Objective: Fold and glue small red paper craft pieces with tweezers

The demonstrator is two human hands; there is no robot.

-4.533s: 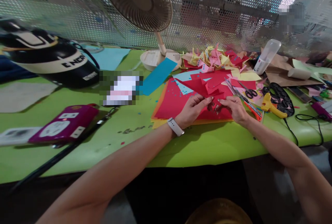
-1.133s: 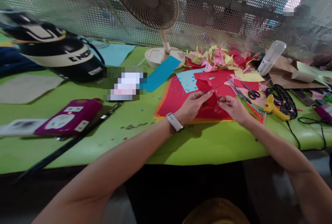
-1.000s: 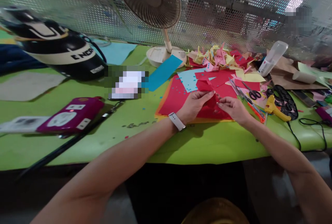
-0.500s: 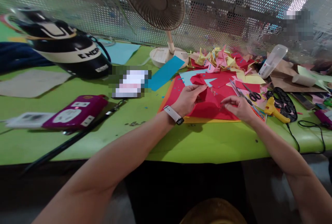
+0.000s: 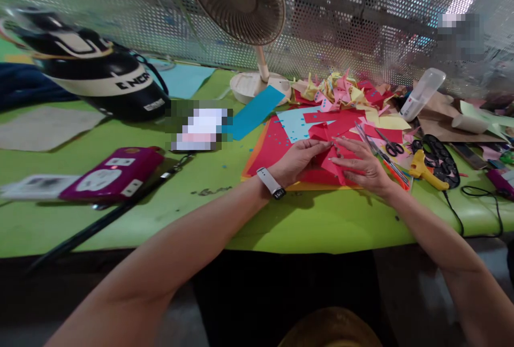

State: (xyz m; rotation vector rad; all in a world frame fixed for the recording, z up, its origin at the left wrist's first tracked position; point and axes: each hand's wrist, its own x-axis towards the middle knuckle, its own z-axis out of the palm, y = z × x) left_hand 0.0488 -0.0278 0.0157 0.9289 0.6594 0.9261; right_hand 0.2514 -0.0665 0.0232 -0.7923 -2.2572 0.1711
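My left hand (image 5: 303,158) is closed in a pinch on a folded piece of red paper (image 5: 330,160), thumb and fingertips at its left side. On the right side of that piece, my right hand (image 5: 360,166) has its fingers spread, fingertips touching the paper; its thumb is mostly hidden. Both hands are above a stack of red paper sheets (image 5: 267,157), with orange sheets showing beneath. Behind the hands lies a light blue sheet (image 5: 296,126) sprinkled with small blue bits. A red strip (image 5: 341,115) crosses it.
Scissors (image 5: 391,146) and a yellow glue gun (image 5: 428,171) lie to the right, near a clear bottle (image 5: 423,94). Folded paper pieces (image 5: 341,92) are heaped behind. A fan (image 5: 261,82), blue strip (image 5: 259,111), phone (image 5: 203,128), purple power strip (image 5: 114,175) and black jug (image 5: 108,82) stand leftward.
My right hand has moved left and onto the red paper, its fingers now spread across it. My left hand has shifted slightly right with the paper, which looks narrower and more folded.
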